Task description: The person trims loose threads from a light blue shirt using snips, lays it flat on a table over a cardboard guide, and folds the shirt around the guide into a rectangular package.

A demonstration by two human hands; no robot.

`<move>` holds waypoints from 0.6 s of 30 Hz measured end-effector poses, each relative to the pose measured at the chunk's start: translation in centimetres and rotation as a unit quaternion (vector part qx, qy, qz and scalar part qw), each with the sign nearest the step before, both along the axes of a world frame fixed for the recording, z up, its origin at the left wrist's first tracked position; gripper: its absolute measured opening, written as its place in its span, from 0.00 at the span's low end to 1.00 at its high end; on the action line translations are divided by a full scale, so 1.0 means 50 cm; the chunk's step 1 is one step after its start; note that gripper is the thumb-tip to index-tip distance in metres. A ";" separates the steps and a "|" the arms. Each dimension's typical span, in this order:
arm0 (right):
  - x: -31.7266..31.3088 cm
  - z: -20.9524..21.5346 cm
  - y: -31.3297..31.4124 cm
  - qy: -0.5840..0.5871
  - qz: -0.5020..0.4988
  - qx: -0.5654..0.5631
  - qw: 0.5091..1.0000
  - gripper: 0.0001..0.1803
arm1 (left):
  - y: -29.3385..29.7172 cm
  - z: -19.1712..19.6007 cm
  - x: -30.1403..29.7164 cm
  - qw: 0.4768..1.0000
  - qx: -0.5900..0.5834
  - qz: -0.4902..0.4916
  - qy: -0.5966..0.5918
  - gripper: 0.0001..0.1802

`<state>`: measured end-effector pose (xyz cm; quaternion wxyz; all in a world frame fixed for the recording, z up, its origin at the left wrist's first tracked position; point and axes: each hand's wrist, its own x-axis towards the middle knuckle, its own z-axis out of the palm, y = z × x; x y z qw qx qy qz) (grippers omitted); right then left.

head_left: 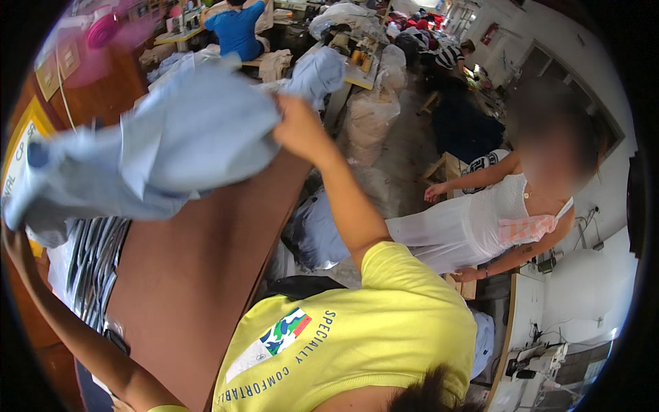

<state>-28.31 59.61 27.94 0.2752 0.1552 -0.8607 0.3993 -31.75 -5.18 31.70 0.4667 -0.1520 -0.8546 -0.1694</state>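
A large light blue garment [178,137] is held up in the air above a brown table [206,261]. My right hand [296,129] is raised and clenched on the garment's right end. My left forearm [48,309] rises along the left edge to the garment's left end. The cloth covers that hand, and this end stays lifted. My yellow shirt [357,336] fills the bottom of the view.
A stack of striped fabric [93,261] lies at the table's left. A person in white [480,226] sits at the right by a sewing machine [542,357]. A bluish cloth bundle [319,233] and filled plastic bags [371,117] stand on the floor. Another person in blue [237,27] works at the back.
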 end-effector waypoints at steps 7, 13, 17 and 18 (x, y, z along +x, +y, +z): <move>0.205 -0.321 -0.229 -0.246 0.544 0.115 0.794 0.29 | -0.010 -0.463 0.253 0.940 0.129 0.271 -0.159 0.20; 0.004 -0.397 -0.220 -0.444 0.485 -0.039 0.752 0.23 | 0.300 -0.661 0.440 0.829 0.394 0.239 -0.316 0.21; -0.174 -0.536 -0.072 -0.296 -0.063 0.217 0.928 0.33 | 0.511 -0.655 0.493 0.781 0.091 0.525 -0.325 0.32; -0.170 -0.522 -0.043 -0.317 -0.177 0.210 0.908 0.31 | 0.549 -0.628 0.503 0.742 0.092 0.561 -0.356 0.32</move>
